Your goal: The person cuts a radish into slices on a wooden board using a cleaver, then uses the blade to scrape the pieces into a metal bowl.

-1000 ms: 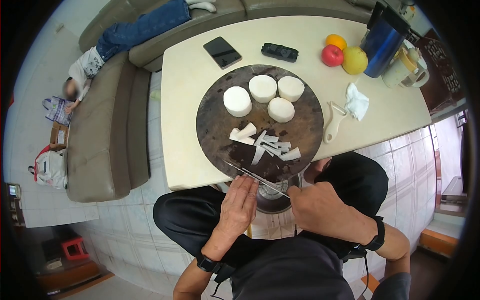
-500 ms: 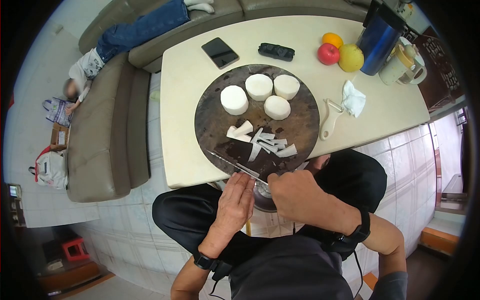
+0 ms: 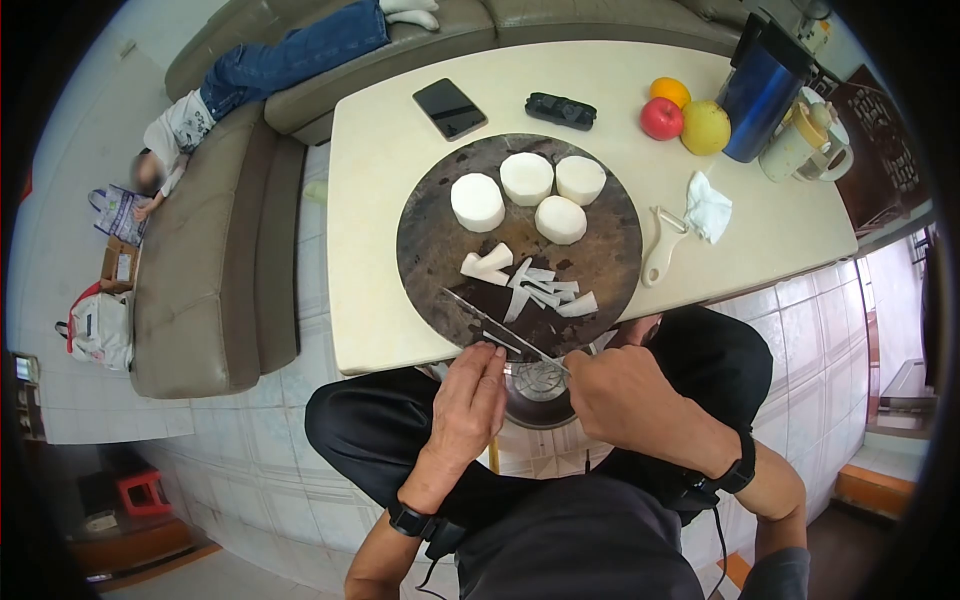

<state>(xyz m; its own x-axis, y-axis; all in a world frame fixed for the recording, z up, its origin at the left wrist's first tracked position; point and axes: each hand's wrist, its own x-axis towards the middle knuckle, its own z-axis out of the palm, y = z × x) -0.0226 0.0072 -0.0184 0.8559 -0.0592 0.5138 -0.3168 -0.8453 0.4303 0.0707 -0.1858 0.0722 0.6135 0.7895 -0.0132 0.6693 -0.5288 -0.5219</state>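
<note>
My right hand (image 3: 625, 395) is closed around the handle of a knife (image 3: 500, 325), its thin blade slanting up-left over the near edge of a round dark cutting board (image 3: 430, 240). My left hand (image 3: 468, 395) has its fingers together, the tips holding a thin white radish slice (image 3: 500, 341) at that edge, beside the blade. Further up the board stand several thick peeled white rounds, such as this radish round (image 3: 477, 203). Cut white strips (image 3: 545, 290) and two chunkier pieces (image 3: 487, 264) lie mid-board.
Right of the board are a peeler (image 3: 662, 245) and crumpled tissue (image 3: 708, 207). Behind stand fruit (image 3: 705, 128), a blue flask (image 3: 765, 90), a phone (image 3: 450, 108) and a black case (image 3: 561, 110). A metal bowl (image 3: 540, 400) sits below the table edge. Someone lies on the sofa (image 3: 205, 250).
My right hand and the knife have shifted right, widening the gap between the hands. My left hand stays by the slice. The whole view has shifted slightly.
</note>
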